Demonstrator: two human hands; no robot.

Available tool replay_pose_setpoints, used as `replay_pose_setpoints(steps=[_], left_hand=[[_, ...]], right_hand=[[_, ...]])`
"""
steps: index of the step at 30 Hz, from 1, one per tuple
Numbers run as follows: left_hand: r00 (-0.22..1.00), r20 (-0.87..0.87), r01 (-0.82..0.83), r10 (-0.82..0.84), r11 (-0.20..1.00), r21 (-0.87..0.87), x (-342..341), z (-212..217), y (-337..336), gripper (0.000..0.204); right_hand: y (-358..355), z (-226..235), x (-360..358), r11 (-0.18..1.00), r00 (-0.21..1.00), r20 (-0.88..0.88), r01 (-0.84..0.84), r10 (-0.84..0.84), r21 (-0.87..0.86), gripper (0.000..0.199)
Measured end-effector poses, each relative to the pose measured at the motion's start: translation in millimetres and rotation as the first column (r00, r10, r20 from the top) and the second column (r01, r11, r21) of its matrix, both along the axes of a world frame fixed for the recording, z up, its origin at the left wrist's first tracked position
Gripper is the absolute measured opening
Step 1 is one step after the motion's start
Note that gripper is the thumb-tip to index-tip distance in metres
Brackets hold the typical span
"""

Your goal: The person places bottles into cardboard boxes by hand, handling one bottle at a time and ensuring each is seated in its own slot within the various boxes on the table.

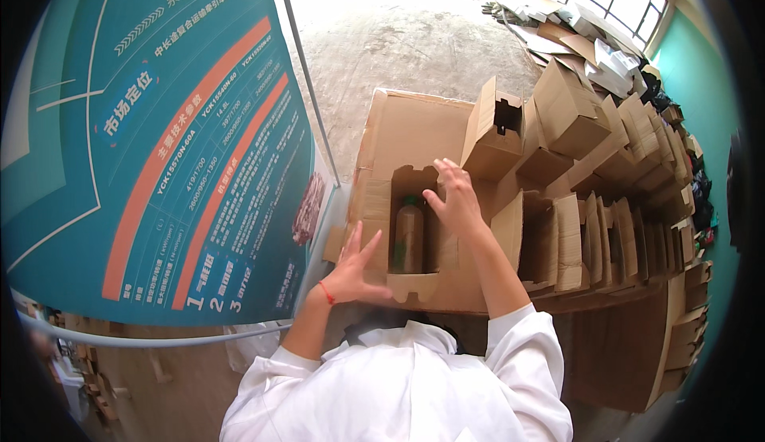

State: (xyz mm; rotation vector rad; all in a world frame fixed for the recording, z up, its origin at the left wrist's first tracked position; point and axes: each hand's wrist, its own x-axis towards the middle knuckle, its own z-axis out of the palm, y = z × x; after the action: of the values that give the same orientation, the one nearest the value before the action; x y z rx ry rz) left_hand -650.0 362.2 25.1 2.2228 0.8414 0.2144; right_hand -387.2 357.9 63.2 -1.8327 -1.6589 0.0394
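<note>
- A person in white sleeves is leaning over a flattened cardboard sheet [414, 123], working on a small open carton [398, 227] with both bare hands.
- The left hand [355, 267], a red cord at its wrist, is lying open with fingers spread, pressing flat on the carton's near left side and gripping nothing.
- The right hand [456, 199] is resting on the carton's far right edge, fingers loosely curled over the flap; it is closing on nothing else.
- A brown bottle [409, 239] with a green cap is standing inside the carton, between the two hands.
- Rows of folded empty boxes [606, 235] are stacking up just right of the right hand.
- A teal printed banner [151, 139] is hanging left of the left hand.
</note>
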Motion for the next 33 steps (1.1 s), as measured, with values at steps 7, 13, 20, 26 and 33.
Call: replay_pose_setpoints(steps=[7, 13, 20, 26, 33], left_hand=[[0.974, 0.132, -0.199, 0.183, 0.973, 0.118, 6.3, -10.8, -19.8, 0.118], [0.92, 0.244, -0.383, 0.307, 0.836, 0.393, 51.6, -22.8, -27.7, 0.1], [0.97, 0.099, -0.231, 0.223, 0.715, 0.66, 85.5, -21.8, -40.6, 0.095], [0.976, 0.181, -0.163, 0.117, 0.951, 0.261, 87.4, -38.6, -41.4, 0.09], [0.948, 0.249, -0.266, 0.199, 0.926, 0.27, 82.7, -47.7, -24.1, 0.086]], right_hand=[[28.8, -29.2, 12.7, 0.977, 0.99, -0.118, -0.093, 0.072, -0.191, 0.046], [14.0, -51.1, 0.5, 0.951, 0.992, -0.076, -0.121, 0.103, -0.284, 0.037], [-14.2, -30.4, 6.7, 0.966, 0.954, -0.154, 0.259, -0.256, 0.002, 0.06], [-42.1, -52.7, 7.4, 0.961, 0.715, -0.697, -0.23, 0.06, -0.154, 0.047], [-54.0, -120.2, -35.3, 0.985, 0.822, -0.542, 0.142, -0.174, -0.101, 0.076]])
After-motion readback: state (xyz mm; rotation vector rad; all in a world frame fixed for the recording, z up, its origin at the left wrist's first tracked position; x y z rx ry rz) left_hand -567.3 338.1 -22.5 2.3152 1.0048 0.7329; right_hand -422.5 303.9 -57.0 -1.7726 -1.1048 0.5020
